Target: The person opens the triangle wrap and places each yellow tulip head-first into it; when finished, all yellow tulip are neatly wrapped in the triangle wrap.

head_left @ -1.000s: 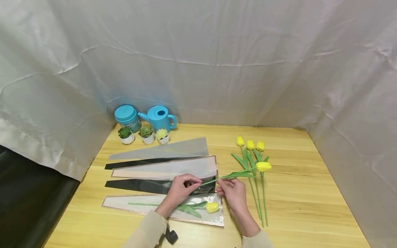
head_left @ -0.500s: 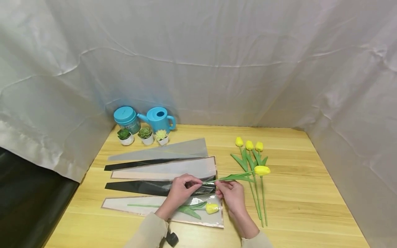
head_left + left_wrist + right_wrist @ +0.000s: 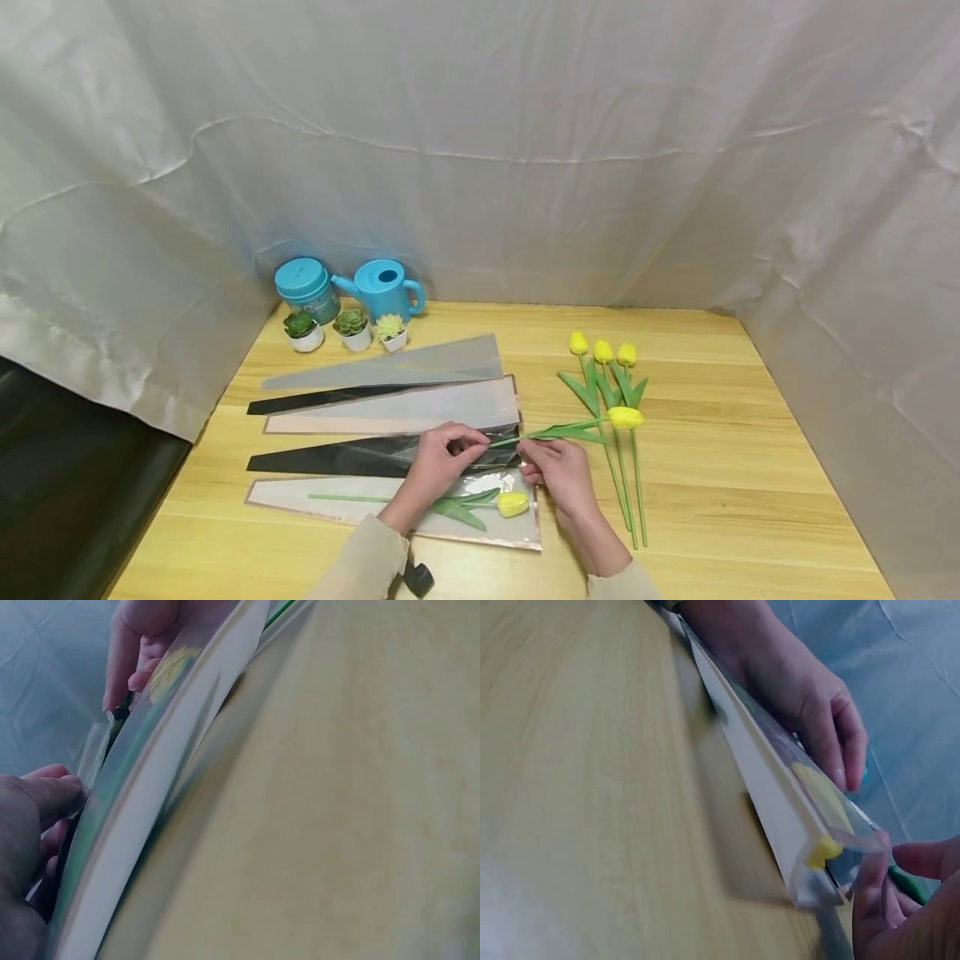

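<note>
In the head view, my right hand (image 3: pixel 562 475) pinches the green stem of a yellow tulip (image 3: pixel 624 417), held slantwise with its bloom to the right. The stem's lower part lies at the mouth of a black-backed clear flower sleeve (image 3: pixel 330 457). My left hand (image 3: pixel 444 462) pinches the sleeve's clear film near that mouth; the left wrist view shows this film between thumb and fingers (image 3: pixel 64 787). Below both hands, another tulip (image 3: pixel 513 504) lies inside a white sleeve (image 3: pixel 285 490). In the right wrist view, part of the green stem (image 3: pixel 909 885) shows by my right thumb.
Three tulips (image 3: pixel 603 352) lie to the right, partly under the held bloom. Further sleeves (image 3: pixel 397 408) lie behind my hands. A blue watering can (image 3: pixel 384 287), a blue-lidded jar (image 3: pixel 303 283) and three potted succulents (image 3: pixel 352 327) stand at the back left.
The held tulip has slid a little to the left, stem first, along with my right hand. The black sleeve has also shifted slightly left. My left hand stays nearly where it was.
</note>
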{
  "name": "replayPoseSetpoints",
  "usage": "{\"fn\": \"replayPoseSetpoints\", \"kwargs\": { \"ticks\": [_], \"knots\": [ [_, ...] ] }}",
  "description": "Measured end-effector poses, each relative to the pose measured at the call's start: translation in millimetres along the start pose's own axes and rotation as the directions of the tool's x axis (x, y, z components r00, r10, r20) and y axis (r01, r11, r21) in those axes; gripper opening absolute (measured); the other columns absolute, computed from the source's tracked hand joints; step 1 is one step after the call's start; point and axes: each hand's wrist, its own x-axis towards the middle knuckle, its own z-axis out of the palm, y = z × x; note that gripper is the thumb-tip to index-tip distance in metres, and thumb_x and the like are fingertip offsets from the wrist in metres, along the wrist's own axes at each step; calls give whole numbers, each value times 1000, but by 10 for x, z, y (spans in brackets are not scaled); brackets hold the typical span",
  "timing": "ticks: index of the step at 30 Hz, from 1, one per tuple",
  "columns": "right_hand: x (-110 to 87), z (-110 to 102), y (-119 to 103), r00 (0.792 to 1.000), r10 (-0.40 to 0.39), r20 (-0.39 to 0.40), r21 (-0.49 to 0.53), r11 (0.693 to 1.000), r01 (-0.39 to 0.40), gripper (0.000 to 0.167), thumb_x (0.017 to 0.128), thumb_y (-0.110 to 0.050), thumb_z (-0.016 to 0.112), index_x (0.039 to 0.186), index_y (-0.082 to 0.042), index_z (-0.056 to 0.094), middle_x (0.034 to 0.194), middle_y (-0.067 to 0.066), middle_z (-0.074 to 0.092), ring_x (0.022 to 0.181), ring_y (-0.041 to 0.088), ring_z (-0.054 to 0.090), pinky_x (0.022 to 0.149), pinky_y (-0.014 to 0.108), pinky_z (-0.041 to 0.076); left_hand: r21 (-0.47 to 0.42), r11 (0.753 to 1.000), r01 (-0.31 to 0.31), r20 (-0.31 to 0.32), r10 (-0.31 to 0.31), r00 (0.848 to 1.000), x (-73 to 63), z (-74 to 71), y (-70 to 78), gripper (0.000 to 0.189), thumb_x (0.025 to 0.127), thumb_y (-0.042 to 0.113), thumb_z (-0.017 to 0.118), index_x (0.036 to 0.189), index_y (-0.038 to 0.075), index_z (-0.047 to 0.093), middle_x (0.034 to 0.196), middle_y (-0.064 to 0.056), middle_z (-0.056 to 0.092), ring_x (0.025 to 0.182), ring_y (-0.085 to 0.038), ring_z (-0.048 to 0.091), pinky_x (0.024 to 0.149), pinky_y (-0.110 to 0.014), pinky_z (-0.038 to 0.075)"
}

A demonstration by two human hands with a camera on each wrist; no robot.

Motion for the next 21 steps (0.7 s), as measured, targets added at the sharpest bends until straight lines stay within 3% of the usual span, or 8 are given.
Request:
{"fn": "replayPoseSetpoints", "kwargs": {
  "ticks": [8,14,17,21],
  "knots": [
    [-28,-228,-59,1000,-2,-15,25,1000,3,31,97,-5,70,124,10,67,108,24,76,72,17,73,70,30,63,33,999,8,26,-8,1000,26,25,-62,7,90,15,82,94,21,83,83,12,71,66,-2,55,59,-21,50],
    [80,-667,-344,993,-97,-60,-77,993,92,38,99,-8,70,133,4,63,114,17,73,83,17,73,82,30,63,35,999,17,31,-19,999,25,30,-57,8,91,16,82,95,22,83,83,13,71,66,-3,56,60,-22,50],
    [155,-916,-472,978,-200,-68,-235,955,179,36,100,-13,70,133,2,65,120,14,71,98,16,71,87,24,59,26,999,20,35,-21,999,21,31,-52,8,91,16,82,94,23,83,84,12,72,66,-3,56,59,-22,50],
    [272,-1163,-523,958,-286,13,-457,851,260,35,103,-22,67,132,-2,68,137,15,63,121,25,60,98,28,54,20,1000,13,32,-14,999,22,28,-46,8,90,17,82,94,23,82,84,12,72,66,-4,57,59,-22,50]
  ]
}}
